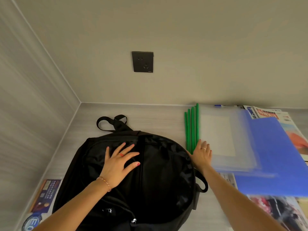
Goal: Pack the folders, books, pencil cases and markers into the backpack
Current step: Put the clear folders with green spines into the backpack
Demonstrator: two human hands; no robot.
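Observation:
A black backpack (160, 172) lies flat on the grey table, its carry loop pointing to the wall. My left hand (119, 161) rests on its front with the fingers spread. My right hand (201, 153) lies with straight fingers on the near left corner of a stack of clear folders (220, 135) with green spine bars (191, 129). A blue folder (273, 157) overlaps that stack on the right. Magazines or books (270, 114) lie beneath and behind the folders. A blue marker (221, 105) lies against the wall behind them.
The backpack sits in the corner of two walls, with a black wall socket (142, 61) above it. A printed card (45, 195) lies on the table left of the backpack. More magazines (280, 212) show at the bottom right.

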